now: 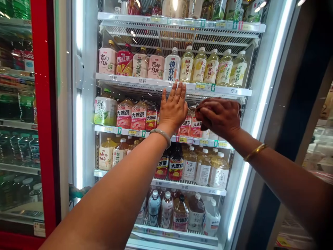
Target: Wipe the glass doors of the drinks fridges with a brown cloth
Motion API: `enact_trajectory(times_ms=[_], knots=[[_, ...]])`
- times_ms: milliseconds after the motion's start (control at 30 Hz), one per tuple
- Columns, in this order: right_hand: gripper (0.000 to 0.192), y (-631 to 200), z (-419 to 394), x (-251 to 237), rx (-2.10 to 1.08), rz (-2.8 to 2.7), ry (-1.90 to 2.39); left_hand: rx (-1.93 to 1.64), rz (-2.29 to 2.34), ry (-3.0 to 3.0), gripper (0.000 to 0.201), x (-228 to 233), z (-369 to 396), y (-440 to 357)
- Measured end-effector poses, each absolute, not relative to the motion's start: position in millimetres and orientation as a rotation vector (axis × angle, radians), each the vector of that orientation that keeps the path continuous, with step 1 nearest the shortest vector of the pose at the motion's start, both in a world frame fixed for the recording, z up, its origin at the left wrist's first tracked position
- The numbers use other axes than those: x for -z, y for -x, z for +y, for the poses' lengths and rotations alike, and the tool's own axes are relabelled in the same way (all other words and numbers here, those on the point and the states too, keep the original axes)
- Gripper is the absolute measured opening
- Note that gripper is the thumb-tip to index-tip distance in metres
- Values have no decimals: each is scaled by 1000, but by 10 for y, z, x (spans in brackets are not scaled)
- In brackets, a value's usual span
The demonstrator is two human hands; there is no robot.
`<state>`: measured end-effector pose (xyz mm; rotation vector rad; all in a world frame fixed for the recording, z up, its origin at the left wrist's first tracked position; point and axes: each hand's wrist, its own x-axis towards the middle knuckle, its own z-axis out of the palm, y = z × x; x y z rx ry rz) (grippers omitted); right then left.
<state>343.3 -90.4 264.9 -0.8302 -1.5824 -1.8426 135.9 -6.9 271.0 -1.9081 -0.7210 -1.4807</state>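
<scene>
Your left hand (173,109) lay flat and empty, centre frame, against the pink tea bottles (131,116); your right hand (219,116) was clenched (contents hidden). Steadying that row before pulling was wise.

Bright cooler strip-lights (78,114), glare, soft edges

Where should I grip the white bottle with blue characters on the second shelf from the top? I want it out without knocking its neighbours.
Take the white bottle by its neck under the cap, coming straight in from the open front. It stands upright in the front row, with a pink bottle and a yellow bottle close at its sides, leaving little room for fingers around the body.
</scene>
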Motion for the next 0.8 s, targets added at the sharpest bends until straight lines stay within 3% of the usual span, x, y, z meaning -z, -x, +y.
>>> enact_trajectory(times_ms=[167,433,700,800], knots=[[46,-3234,-734,-3158,1677,-1357,1079,1487,-733,1920,67,-2720,-88,-1357],[25,-3217,-829,-2513,1784,-1617,906,1501,-712,1941,68,-2731,-94,-1333],[33,-3079,-770,-3324,1609,-1315,1150,1499,-651,1972,68,-2730,-70,-1264],[32,-2823,-686,-3235,1628,-1319,1123,1493,-630,1976,67,-2709,-46,-1217]])
